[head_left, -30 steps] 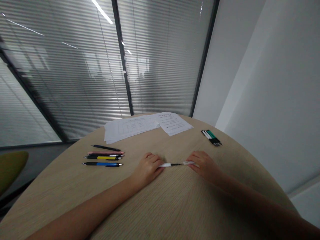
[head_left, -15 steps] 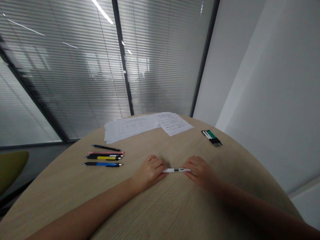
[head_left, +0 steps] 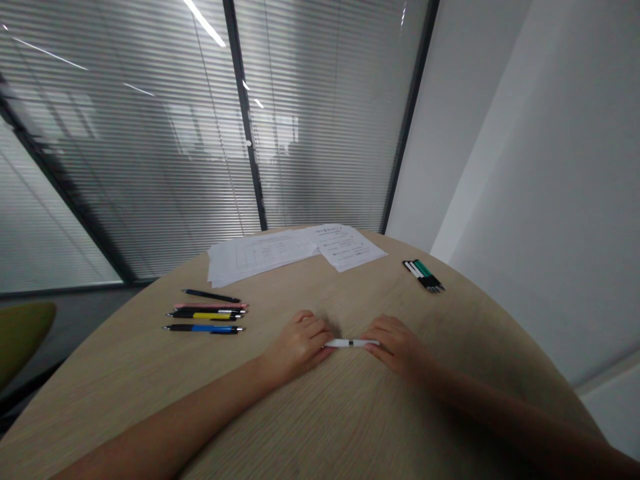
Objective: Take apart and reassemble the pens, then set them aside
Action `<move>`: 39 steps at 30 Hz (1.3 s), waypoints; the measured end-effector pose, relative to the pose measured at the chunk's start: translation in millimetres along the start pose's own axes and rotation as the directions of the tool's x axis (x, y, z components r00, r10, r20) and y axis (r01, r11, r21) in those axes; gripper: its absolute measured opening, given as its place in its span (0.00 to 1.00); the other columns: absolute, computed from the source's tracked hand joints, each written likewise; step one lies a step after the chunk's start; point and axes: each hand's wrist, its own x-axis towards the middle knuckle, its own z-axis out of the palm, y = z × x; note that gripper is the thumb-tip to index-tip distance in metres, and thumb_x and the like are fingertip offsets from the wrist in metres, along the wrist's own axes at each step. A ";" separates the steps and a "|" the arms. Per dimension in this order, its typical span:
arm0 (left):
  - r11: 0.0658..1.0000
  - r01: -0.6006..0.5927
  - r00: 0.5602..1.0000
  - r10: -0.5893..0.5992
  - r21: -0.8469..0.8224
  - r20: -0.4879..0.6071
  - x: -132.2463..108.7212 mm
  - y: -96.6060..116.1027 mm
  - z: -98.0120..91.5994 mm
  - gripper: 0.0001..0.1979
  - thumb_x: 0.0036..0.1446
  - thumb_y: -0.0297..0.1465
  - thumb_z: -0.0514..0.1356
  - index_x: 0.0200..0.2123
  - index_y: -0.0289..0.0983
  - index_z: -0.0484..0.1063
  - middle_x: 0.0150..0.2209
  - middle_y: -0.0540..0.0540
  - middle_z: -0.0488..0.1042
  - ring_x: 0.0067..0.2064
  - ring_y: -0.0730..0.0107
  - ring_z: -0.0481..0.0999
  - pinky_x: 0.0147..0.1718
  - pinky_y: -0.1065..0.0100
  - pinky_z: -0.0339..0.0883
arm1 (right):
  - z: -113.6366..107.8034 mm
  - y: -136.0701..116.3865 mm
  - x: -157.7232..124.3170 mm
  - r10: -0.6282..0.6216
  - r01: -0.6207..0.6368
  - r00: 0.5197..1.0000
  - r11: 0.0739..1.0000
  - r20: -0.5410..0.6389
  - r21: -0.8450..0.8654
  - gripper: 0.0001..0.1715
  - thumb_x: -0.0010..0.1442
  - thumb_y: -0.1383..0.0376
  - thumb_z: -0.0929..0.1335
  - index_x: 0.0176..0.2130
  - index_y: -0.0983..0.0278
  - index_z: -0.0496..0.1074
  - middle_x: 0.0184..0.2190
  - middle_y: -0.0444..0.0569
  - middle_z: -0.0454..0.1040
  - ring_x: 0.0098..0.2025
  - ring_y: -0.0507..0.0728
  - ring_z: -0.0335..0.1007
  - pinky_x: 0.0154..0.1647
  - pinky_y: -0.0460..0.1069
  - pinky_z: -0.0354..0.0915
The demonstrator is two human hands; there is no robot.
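Where the two hands meet on the near edge of the tabletop, a white pen (head_left: 351, 343) with a dark band at its middle lies roughly level with the table edge, its ends tucked under the fingers. The left hand (head_left: 298, 347) and the right hand (head_left: 397, 347) each sit low on the wood with fingers curled narrow, holding one end of the pen, so the pen spans the short gap between them. The round light-wood table (head_left: 125, 400) carries the remaining items. Left of the left hand, and just apart from it, four pens lie side by side: a black pen (head_left: 210, 295), a pink pen (head_left: 210, 305), a yellow-and-black pen (head_left: 205, 315) and a blue-and-black pen (head_left: 203, 328), all pointing right. At the far edge sit a stack of printed papers (head_left: 263, 259) and, overlapping it on the right, a printed sheet (head_left: 347, 248) (text too small to read). Far right, well apart from the hands, a tight bundle of black, white and green pens (head_left: 423, 276) lies at an angle. Beyond the table stands a glass partition with slatted blinds (head_left: 150, 133); a white wall (head_left: 550, 200) runs along the right, and an olive chair seat (head_left: 20, 340) shows at far left.
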 end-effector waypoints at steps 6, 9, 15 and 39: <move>0.999 0.032 0.999 -0.031 -0.035 0.013 -0.4 -1.2 0.3 0.09 0.57 0.31 0.50 0.32 0.36 0.68 0.29 0.47 0.71 0.32 0.71 0.68 0.37 0.66 0.57 | 2.0 1.8 0.1 0.107 -0.107 0.993 0.994 -0.050 0.017 0.09 0.49 0.68 0.67 0.34 0.63 0.67 0.27 0.45 0.69 0.32 0.53 0.65 0.34 0.48 0.60; 0.998 0.041 0.999 -0.040 -0.042 0.014 -0.9 -1.2 -0.1 0.09 0.57 0.31 0.50 0.32 0.36 0.68 0.29 0.47 0.71 0.32 0.71 0.69 0.38 0.66 0.57 | 1.8 2.6 -0.1 0.074 -0.073 0.997 0.997 -0.038 0.012 0.01 0.51 0.68 0.66 0.28 0.63 0.66 0.25 0.45 0.69 0.31 0.53 0.65 0.32 0.47 0.59; 0.997 0.059 0.998 -0.059 -0.046 0.018 -0.2 -1.5 -1.9 0.08 0.56 0.31 0.50 0.32 0.36 0.68 0.28 0.47 0.71 0.32 0.71 0.69 0.37 0.65 0.57 | -0.8 3.2 0.5 -0.031 0.031 0.999 1.000 -0.017 -0.001 0.06 0.55 0.66 0.63 0.33 0.62 0.69 0.26 0.46 0.72 0.31 0.53 0.66 0.35 0.49 0.58; 0.998 0.026 0.997 -0.029 -0.051 -0.066 -1.4 -2.5 0.6 0.08 0.57 0.30 0.50 0.33 0.35 0.67 0.29 0.47 0.71 0.31 0.71 0.68 0.36 0.66 0.57 | 0.9 3.6 -0.6 -0.001 0.000 1.000 1.000 -0.024 -0.028 0.04 0.54 0.67 0.63 0.29 0.64 0.66 0.24 0.45 0.70 0.29 0.53 0.64 0.35 0.49 0.58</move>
